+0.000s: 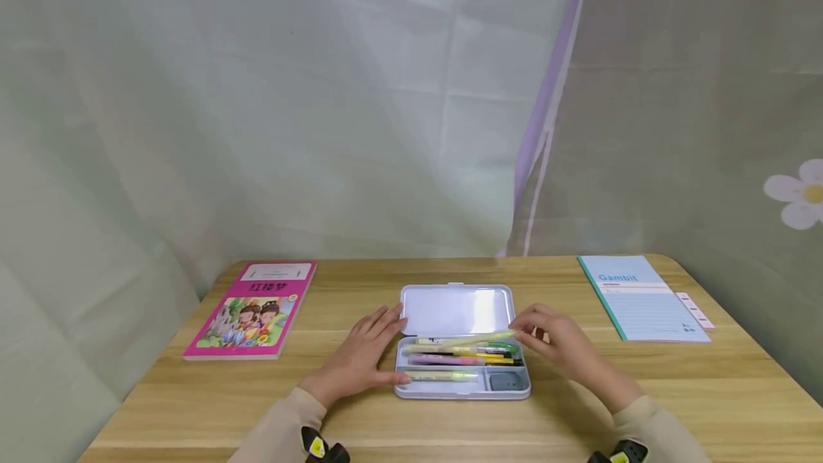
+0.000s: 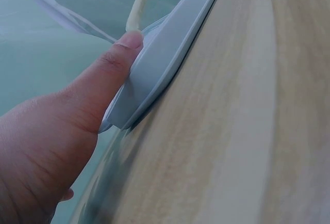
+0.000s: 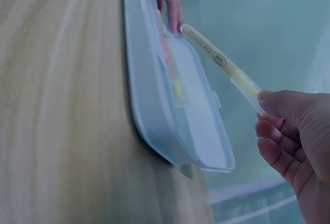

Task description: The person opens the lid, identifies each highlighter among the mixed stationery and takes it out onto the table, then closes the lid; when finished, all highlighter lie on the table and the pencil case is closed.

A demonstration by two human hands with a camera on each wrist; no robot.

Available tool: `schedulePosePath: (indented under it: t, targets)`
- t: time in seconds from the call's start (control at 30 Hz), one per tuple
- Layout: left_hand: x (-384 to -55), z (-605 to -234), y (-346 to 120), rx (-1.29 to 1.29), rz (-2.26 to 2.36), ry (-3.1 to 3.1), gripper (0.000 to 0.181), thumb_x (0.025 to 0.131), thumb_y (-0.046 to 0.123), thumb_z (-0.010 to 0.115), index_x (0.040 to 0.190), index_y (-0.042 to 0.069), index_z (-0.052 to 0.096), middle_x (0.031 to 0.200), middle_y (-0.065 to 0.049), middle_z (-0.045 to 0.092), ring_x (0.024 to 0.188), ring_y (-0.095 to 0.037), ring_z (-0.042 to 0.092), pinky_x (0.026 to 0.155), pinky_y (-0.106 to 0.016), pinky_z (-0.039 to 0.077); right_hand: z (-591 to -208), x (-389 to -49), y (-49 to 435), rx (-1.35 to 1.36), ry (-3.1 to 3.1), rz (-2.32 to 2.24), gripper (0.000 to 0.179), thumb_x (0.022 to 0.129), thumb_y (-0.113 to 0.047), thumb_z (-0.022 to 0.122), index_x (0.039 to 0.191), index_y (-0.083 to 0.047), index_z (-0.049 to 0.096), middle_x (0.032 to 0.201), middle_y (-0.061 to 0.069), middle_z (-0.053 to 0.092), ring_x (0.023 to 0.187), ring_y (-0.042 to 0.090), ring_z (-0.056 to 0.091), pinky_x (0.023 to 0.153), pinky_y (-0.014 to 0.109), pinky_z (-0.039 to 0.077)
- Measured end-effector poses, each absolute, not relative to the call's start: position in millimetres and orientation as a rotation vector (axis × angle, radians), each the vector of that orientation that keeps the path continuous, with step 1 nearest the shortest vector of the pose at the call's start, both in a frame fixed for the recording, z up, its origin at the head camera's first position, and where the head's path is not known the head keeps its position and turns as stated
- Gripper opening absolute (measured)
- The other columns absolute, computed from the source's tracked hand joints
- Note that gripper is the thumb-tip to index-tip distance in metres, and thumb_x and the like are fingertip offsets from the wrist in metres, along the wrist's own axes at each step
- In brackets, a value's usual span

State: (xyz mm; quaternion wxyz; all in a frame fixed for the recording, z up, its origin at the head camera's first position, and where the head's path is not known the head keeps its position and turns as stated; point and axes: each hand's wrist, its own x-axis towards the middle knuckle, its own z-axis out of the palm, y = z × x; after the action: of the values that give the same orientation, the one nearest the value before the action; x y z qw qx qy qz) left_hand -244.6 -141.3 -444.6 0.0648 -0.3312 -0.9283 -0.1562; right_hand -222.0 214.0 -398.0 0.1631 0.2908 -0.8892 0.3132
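An opened white pencil case point(image 1: 463, 394) lies on the table, its lid point(image 1: 444, 309) folded back behind it. My right hand point(image 1: 559, 341) pinches the clear-capped end of a pale yellow highlighter point(image 3: 209, 48) between thumb and fingers. The highlighter slants above the case's rear compartment. My left hand point(image 1: 360, 356) spreads along the case's left side, thumb at the front left rim and fingertips by the lid's left edge. Inside the case lie several pens, among them a pink one point(image 1: 444, 360), with another pale highlighter point(image 1: 440, 376) in the front compartment and a dark grey block point(image 1: 506, 381) beside it.
A pink-covered book point(image 1: 253, 313) lies at the table's left. On the right is a light blue notebook point(image 1: 646, 302), with a pink-and-white strip point(image 1: 697, 311) sticking out from under it. A pale curtain point(image 1: 321, 106) hangs behind the wooden table point(image 1: 360, 434).
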Motion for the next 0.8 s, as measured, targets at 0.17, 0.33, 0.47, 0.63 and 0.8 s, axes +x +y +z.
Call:
schedulePosePath:
  t: [0.17, 0.33, 0.47, 0.63, 0.8]
  targets:
    - [-244, -443, -141, -0.993, -0.46, -2.811, 0.094, 0.078, 0.065, 0.063, 0.149, 0.01, 0.036, 0.161, -0.009, 0.023, 0.146, -0.038, 0.024, 0.117, -0.057, 0.025, -393, -222, 225, 0.83, -2.491, 0.876, 0.011, 0.083, -0.002, 0.071, 0.089, -0.011, 0.072, 0.087, -0.005, 0.065, 0.074, -0.006, 0.049, 0.059, 0.016, 0.049]
    - [-243, -442, -140, -0.992, -0.456, -2.826, 0.094, 0.079, 0.066, 0.063, 0.149, 0.011, 0.035, 0.161, -0.008, 0.021, 0.146, -0.038, 0.023, 0.117, -0.057, 0.024, -389, -218, 239, 0.814, -2.474, 0.886, 0.011, 0.083, -0.002, 0.07, 0.091, -0.01, 0.072, 0.087, -0.005, 0.066, 0.074, -0.007, 0.05, 0.06, 0.017, 0.05]
    - [-244, -443, -140, -0.999, -0.457, -2.819, 0.094, 0.079, 0.067, 0.062, 0.149, 0.011, 0.035, 0.161, -0.008, 0.021, 0.146, -0.038, 0.023, 0.117, -0.057, 0.024, -386, -217, 250, 0.79, -2.465, 0.901, 0.011, 0.083, -0.002, 0.07, 0.091, -0.01, 0.072, 0.086, -0.005, 0.066, 0.074, -0.006, 0.05, 0.061, 0.018, 0.05]
    - [-245, -444, -141, -1.0, -0.478, -2.813, 0.094, 0.079, 0.066, 0.062, 0.149, 0.011, 0.035, 0.161, -0.008, 0.021, 0.146, -0.038, 0.023, 0.117, -0.057, 0.025, -385, -216, 261, 0.764, -2.471, 0.892, 0.011, 0.084, -0.004, 0.07, 0.091, -0.012, 0.072, 0.085, -0.004, 0.066, 0.073, -0.006, 0.051, 0.061, 0.017, 0.05]
    - [-244, -444, -141, -0.994, -0.498, -2.83, 0.094, 0.079, 0.066, 0.063, 0.149, 0.011, 0.034, 0.162, -0.008, 0.02, 0.147, -0.038, 0.021, 0.116, -0.058, 0.026, -387, -213, 272, 0.77, -2.437, 0.922, 0.015, 0.083, -0.001, 0.07, 0.09, -0.014, 0.072, 0.085, -0.002, 0.068, 0.073, -0.007, 0.054, 0.061, 0.012, 0.048]
